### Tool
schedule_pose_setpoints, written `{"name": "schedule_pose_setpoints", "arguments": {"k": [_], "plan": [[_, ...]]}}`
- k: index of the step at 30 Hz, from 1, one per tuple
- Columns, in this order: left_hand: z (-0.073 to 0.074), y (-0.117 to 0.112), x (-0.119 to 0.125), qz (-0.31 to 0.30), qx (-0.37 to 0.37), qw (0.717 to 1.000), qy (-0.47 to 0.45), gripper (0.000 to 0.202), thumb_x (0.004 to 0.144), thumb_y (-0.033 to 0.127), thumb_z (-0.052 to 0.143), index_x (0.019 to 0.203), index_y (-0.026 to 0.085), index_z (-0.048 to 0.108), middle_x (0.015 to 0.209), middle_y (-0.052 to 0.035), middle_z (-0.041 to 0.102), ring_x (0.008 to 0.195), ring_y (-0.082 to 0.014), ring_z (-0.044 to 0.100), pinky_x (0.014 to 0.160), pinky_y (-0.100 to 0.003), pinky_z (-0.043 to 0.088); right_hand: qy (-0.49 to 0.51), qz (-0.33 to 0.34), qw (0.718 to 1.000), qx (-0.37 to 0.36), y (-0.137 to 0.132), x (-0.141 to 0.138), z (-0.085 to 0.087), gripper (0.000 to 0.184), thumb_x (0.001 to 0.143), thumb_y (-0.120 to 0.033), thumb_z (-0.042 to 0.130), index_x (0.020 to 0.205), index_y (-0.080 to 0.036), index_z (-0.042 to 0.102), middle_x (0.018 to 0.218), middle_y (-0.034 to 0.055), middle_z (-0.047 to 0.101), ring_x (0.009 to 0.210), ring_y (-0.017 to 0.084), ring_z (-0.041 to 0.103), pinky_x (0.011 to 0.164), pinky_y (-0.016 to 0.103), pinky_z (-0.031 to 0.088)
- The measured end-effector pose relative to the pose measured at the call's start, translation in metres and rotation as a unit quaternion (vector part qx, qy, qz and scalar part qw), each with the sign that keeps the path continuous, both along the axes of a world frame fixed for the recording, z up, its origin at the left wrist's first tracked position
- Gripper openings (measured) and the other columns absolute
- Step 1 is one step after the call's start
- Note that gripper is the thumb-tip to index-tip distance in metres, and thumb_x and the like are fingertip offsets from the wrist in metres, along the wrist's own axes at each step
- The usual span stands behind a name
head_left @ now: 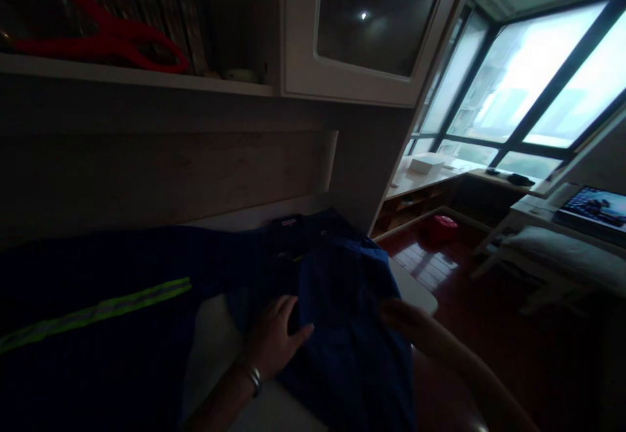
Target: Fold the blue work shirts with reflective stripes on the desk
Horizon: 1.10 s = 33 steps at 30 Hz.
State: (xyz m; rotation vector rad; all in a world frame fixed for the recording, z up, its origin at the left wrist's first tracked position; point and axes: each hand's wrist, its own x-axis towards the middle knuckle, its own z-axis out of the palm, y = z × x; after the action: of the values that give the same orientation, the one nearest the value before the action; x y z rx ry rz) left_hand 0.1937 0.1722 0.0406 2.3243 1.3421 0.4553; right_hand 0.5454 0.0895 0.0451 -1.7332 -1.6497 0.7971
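- Your left hand (274,341) is spread, thumb apart from fingers, pinching nothing visible, at the blue garment (352,315).
- Your right hand (405,320) blurs at the garment's right side; its grip cannot be told.
- The garment lies rumpled on the tabletop (210,344); likely light, soft, floppy: best held by two edges.
- Leftward, a yellow-green stripe (122,303) crosses dark cloth.

On the left wrist (240,368) the person wore a narrow, shiny bracelet (255,380) of silver colour. The left hand (276,339) and the right hand (403,319) were bare, also both forearms (462,357).
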Motion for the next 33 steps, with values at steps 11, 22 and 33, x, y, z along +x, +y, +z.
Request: {"name": "schedule_pose_setpoints", "arguments": {"k": [11,22,33], "plan": [[-0.011,-0.035,0.007,-0.019,-0.007,0.999,-0.045,0.030,0.097,0.023,0.035,0.090,0.023,0.064,0.106,-0.0031,0.069,0.101,-0.0183,0.062,0.107,-0.045,0.038,-0.303,-0.071,0.947,0.079,0.122,-0.018,-0.059,0.030,0.090,-0.018,0.040,0.096,-0.022,0.070,0.105,0.0102,0.064,0.102,0.025,0.057,0.090,0.039,0.042],[0.033,-0.080,-0.077,-0.009,-0.350,0.920,-0.178,0.044,0.087,0.064,0.045,0.098,0.025,0.059,0.090,0.0011,0.066,0.096,-0.0175,0.061,0.089,-0.027,0.046,0.213,-0.252,0.944,0.030,0.007,0.061,-0.021,0.042,0.069,-0.064,0.066,0.076,-0.023,0.065,0.073,0.0035,0.067,0.069,0.021,0.063,0.062,0.030,0.051],[-0.023,-0.023,-0.043,0.157,0.027,0.985,0.064,0.067,0.082,0.049,0.058,0.139,0.016,0.046,0.148,-0.0148,0.043,0.136,-0.0329,0.040,0.112,-0.046,0.032,-0.246,-0.146,0.957,0.043,0.061,0.054,-0.054,0.084,0.075,-0.060,0.062,0.146,-0.022,0.040,0.150,0.0168,0.040,0.129,0.035,0.048,0.097,0.047,0.045]]}}
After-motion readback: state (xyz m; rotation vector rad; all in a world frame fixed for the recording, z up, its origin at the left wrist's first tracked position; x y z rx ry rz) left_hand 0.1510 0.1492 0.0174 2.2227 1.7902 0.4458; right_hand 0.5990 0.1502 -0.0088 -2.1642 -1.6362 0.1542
